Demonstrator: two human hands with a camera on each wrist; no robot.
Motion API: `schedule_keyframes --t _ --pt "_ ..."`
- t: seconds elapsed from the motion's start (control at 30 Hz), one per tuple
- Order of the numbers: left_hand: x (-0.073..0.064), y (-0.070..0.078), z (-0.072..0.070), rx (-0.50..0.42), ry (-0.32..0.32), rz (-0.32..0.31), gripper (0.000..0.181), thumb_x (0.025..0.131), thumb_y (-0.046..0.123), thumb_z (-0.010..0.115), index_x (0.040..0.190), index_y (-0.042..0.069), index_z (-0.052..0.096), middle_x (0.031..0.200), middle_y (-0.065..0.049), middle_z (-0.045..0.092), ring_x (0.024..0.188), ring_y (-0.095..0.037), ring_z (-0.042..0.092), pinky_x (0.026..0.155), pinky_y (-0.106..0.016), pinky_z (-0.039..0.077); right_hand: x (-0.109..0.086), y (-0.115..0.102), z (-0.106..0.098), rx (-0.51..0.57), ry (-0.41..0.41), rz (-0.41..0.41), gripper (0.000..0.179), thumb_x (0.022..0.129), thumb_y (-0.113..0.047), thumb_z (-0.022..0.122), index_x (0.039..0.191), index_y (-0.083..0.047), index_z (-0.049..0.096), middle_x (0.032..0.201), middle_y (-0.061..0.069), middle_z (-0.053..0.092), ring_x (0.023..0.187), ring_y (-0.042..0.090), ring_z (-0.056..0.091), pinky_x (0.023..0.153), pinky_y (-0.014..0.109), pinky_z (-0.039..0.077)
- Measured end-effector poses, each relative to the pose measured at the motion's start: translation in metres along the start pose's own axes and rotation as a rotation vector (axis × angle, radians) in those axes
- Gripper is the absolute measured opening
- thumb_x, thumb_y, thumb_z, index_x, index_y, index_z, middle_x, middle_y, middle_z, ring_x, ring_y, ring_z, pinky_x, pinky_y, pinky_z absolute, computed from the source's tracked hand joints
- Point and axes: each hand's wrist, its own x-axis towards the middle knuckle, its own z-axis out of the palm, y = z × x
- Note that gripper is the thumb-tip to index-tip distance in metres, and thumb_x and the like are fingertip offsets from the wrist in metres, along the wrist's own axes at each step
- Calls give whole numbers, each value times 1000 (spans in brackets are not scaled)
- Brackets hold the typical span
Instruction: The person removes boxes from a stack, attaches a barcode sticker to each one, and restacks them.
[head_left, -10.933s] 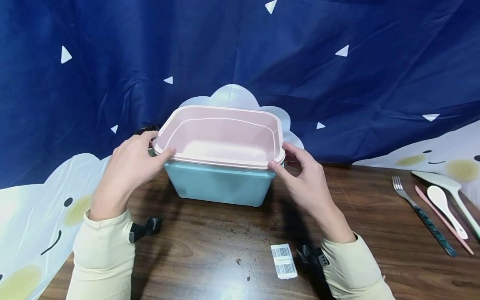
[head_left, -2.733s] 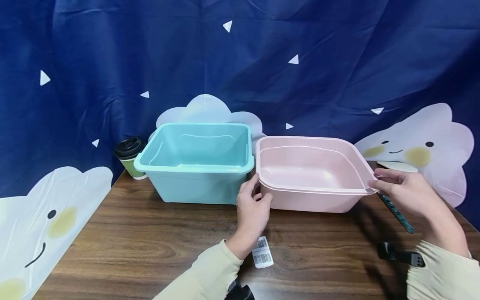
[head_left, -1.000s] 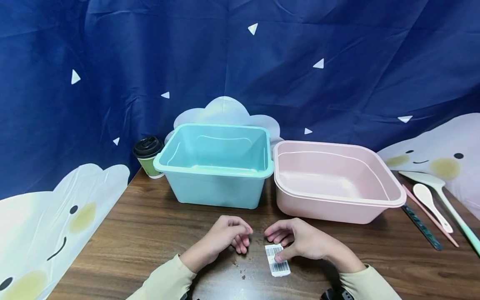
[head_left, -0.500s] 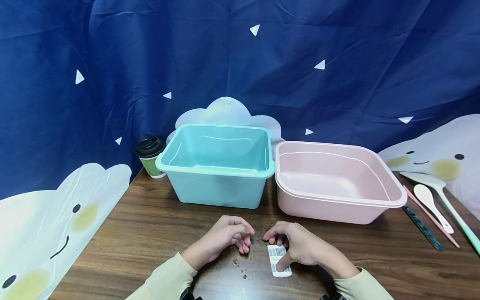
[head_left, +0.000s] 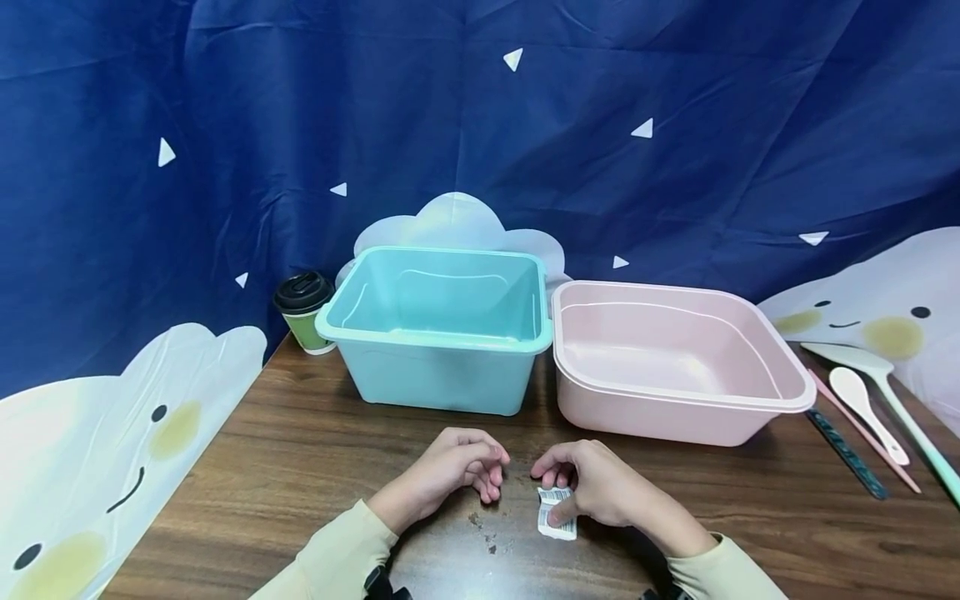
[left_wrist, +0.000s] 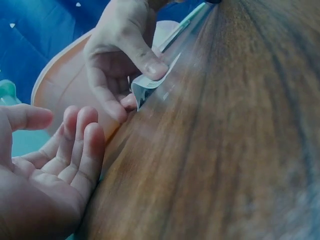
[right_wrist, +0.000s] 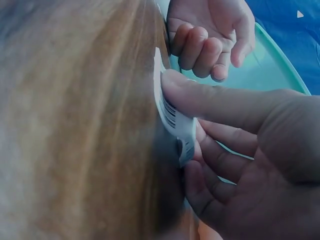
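My right hand pinches a white barcode label on the table, thumb on top and fingertips at its far edge. In the right wrist view the label is buckled up between thumb and fingers. The left wrist view also shows the label bent, part of it lifted off the wood. My left hand rests on the table to the left of the label, fingers loosely curled around nothing. Its palm faces the right hand.
Behind the hands stand a turquoise basin and, right beside it, a pink basin. A lidded paper cup is at the back left. On the right lie a white spoon, a pink stick, a dark green handle and a long pale utensil.
The pink basin, earlier on top of the turquoise one, now stands to its right. Both hands have left it. Under my right hand the flat label has been pinched and has buckled.
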Motion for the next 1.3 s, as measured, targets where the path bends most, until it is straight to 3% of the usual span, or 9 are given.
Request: schedule_keyframes --t 0.23,0.43,0.63,0.83,1.0,1.3 --pt "1 -2 -5 -35 -22 18 28 96 8 53 104 -18 58 69 -2 63 60 -11 65 58 -24 56 2 0 -1 86 -1 -15 33 70 -3 88 98 -2 71 82 -5 67 75 1 57 69 22 53" --pt "2 -3 -5 -39 -33 17 29 96 10 54 105 -18 58 70 -2 63 60 -12 66 59 -25 56 2 -1 0 91 85 -19 25 77 -7 85 97 -3 72 83 -3 68 77 0 59 70 22 54" --pt "1 -2 -1 -56 14 5 30 94 9 63 109 -16 58 76 -3 67 61 -12 66 59 -24 57 2 -7 2 131 164 -24 24 81 -7 82 101 -2 70 84 0 69 75 1 62 70 22 56" --pt "-1 -2 5 -64 13 44 34 89 5 71 111 -17 57 81 -4 72 65 -13 69 62 -25 58 0 -16 4 121 253 -82 27 81 -9 83 102 0 69 84 0 68 75 0 62 70 22 56" --pt "-1 -2 9 -43 14 66 25 88 6 73 106 -7 63 80 -2 73 68 -13 70 63 -25 58 -1 -22 7 168 289 -140 30 78 -9 85 102 0 68 84 4 69 73 1 62 66 23 57" --pt "0 -2 10 -19 17 115 19 87 3 74 103 0 64 78 2 72 65 -11 69 61 -23 56 1 -22 13 170 297 -123 35 74 -11 88 102 -4 69 83 2 70 71 1 62 64 23 56"
